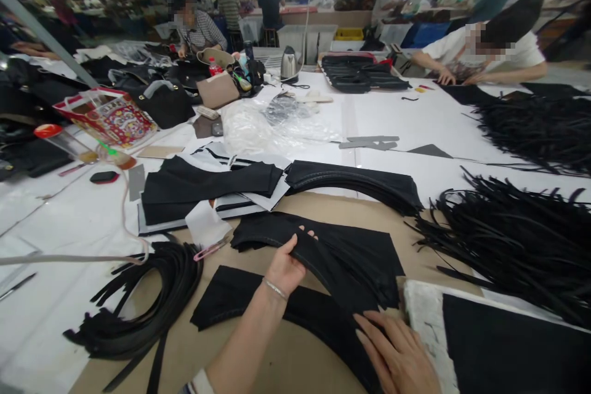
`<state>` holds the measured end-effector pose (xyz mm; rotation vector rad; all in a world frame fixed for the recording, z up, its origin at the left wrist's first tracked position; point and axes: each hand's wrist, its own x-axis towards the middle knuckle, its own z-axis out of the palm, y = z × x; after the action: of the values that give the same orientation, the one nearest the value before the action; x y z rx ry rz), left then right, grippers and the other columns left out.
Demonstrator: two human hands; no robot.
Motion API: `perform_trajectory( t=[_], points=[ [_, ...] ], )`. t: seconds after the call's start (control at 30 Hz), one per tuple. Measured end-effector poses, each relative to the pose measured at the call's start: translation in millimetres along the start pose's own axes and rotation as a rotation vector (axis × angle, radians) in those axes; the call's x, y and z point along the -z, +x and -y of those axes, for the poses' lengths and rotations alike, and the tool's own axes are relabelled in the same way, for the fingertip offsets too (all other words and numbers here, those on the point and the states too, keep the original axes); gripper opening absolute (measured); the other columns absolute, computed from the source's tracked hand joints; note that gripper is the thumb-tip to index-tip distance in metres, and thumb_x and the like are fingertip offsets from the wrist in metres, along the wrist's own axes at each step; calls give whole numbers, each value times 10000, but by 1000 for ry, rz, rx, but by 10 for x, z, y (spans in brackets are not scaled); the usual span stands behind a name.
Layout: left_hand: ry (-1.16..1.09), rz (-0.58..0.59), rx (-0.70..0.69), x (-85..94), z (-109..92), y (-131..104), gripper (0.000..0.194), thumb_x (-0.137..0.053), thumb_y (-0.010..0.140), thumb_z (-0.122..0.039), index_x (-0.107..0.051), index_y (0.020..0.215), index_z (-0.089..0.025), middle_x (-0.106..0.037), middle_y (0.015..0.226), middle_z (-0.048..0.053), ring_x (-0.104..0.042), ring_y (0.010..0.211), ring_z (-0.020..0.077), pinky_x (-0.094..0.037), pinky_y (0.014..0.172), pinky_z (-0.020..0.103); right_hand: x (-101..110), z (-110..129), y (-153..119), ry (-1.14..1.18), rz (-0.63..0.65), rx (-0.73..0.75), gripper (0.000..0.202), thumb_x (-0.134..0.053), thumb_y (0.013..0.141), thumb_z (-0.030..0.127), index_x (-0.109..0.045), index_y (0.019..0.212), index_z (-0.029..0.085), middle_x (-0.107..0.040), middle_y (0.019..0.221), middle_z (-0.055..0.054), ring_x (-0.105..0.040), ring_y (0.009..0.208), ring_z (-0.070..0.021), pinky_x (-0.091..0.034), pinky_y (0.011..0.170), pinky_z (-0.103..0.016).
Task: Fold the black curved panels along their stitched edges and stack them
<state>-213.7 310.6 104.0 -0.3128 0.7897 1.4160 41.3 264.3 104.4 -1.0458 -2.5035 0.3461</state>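
Observation:
My left hand (287, 266), with a bracelet at its wrist, is closed around the curved edge of a black fabric piece (332, 258); the thumb lies on top and the fingertips show beyond it. My right hand (399, 351) has its fingers stretched out over the piece's lower right end, touching or just above it. Beneath lies another curved black panel (226, 295) on brown board (286, 351). Just beyond my left hand, more black panels (263, 228) are stacked, partly hidden by the held piece.
Coiled black strips (170, 295) lie to the left, with pink-handled snips (212, 249) beside them. Loose black strips (512, 240) heap up at right. A white-edged block (422, 314) stands by my right hand. Across the table, a co-worker (489, 49) bends over black pieces.

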Motion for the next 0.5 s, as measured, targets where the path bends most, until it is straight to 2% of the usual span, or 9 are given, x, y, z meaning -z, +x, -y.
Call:
perform_trajectory(
  t=[0.07,0.13,0.2,0.3,0.37,0.5],
  points=[
    [-45,16,14,52,-47,-132,237,-495,914,-204,-620,1099,-126,-686,1061,97,-627,1046,207,-485,941,349,-106,35,-185,184,25,-170,378,-513,879,383,-558,1250,329,-579,1242,-27,-556,1103,-233,-442,903,-336],
    [-106,47,45,73,-42,-277,253,-483,923,-215,-626,1111,-124,-677,1096,98,-593,1110,220,-456,987,371,-196,118,-272,406,20,-411,485,-515,865,437,-478,1332,312,-472,1377,-43,-455,1239,-272,-406,990,-398],
    [-178,93,88,71,-7,-406,261,-471,933,-230,-637,1107,-131,-674,1113,92,-564,1154,226,-428,1022,384,-269,230,-254,670,-30,-677,621,-522,845,501,-365,1406,285,-423,1420,-75,-388,1296,-285,-370,1025,-448],
    [-242,144,126,49,42,-537,281,-439,949,-252,-653,1093,-138,-679,1106,83,-541,1184,226,-405,1047,391,-356,391,-100,1107,-89,-998,739,-509,834,571,-228,1454,284,-463,1389,-111,-420,1276,-273,-384,995,-470],
    [-252,154,123,27,50,-586,292,-418,957,-246,-655,1093,-141,-683,1101,78,-532,1194,214,-396,1058,380,-404,468,13,1331,-77,-1096,732,-525,820,586,-259,1439,300,-497,1363,-107,-448,1255,-267,-389,983,-466],
    [-247,171,112,-33,19,-659,316,-384,969,-243,-637,1134,-151,-687,1094,68,-521,1207,191,-388,1066,357,-476,576,137,1644,-100,-1173,599,-640,748,552,-504,1278,308,-533,1335,-58,-445,1257,-269,-407,973,-456]
  ],
)
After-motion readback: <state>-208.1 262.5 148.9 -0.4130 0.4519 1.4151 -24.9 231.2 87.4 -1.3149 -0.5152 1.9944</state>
